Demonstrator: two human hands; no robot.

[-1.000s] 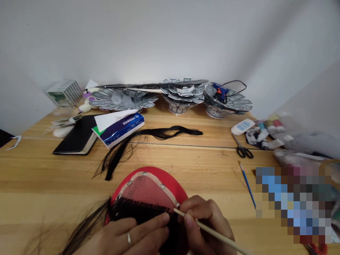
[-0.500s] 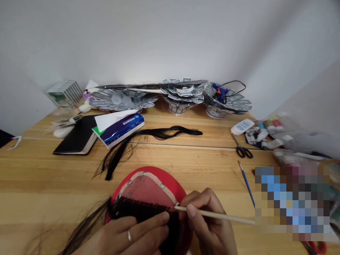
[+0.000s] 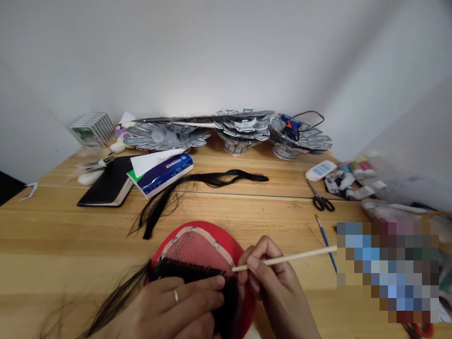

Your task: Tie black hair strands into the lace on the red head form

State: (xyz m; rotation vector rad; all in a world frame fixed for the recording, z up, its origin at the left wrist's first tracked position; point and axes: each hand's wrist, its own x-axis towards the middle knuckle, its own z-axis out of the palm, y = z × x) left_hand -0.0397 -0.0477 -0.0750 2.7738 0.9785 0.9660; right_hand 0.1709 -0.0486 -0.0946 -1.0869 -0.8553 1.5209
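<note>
The wooden desk [image 3: 70,245] carried everything, and nearest the camera lay a red domed form [image 3: 197,227] with a pink mesh wig base [image 3: 196,249] spread over it, edged in beige tape and set with small metal clips. Across the lower part of the base ran a dark band of hair [image 3: 187,270], its long strands trailing off to the left. The work in hand looked to be at that band's right end, and the spot called for the hair to stay pinned flat while the tip was placed.

The left hand [image 3: 165,306] lay partly closed over the hair, fingers pressing it down against the form (a plain ring [image 3: 175,295] showed on one finger). The right hand [image 3: 271,282] was curled, pinching a thin wooden stick [image 3: 286,259] between thumb and fingers, with its tip at the mesh edge.

Farther up the desk lay a loose hank of black hair [image 3: 212,178], a tissue packet [image 3: 162,175] with a white sheet poking out, and a black notebook [image 3: 106,186]. To the right were scissors [image 3: 321,202] and a blue paintbrush [image 3: 325,245], and beyond them a clear plastic bag [image 3: 353,176] appeared to hold small tubes.
</note>
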